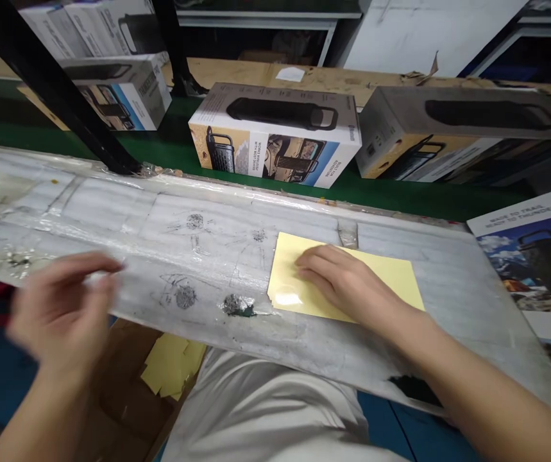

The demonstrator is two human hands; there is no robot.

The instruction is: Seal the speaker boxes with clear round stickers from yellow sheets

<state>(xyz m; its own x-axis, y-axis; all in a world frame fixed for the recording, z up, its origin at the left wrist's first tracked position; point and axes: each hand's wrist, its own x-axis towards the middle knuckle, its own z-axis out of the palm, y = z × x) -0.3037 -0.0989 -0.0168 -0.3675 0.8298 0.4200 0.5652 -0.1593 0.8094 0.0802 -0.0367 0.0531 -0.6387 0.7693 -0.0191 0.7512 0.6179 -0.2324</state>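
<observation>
My right hand (pixel 335 276) rests on a stack of glossy yellow sheets (pixel 390 273) on the workbench, fingers curled together and their tips pressed on the top sheet. Part of the stack is hidden under the hand and wrist. On the left, my left hand (pixel 70 301) is in the air above the bench's front edge, blurred by motion. Its thumb and forefinger are bent toward each other with a small gap, and nothing shows between them.
Printed speaker boxes (pixel 275 131) stand in a row on the green strip (pixel 174 151) behind the bench. A larger printed box (pixel 539 256) is at the right. Yellow paper pieces (pixel 174 366) lie in a cardboard box (pixel 121 378) below. A black post (pixel 77 102) rises at the left.
</observation>
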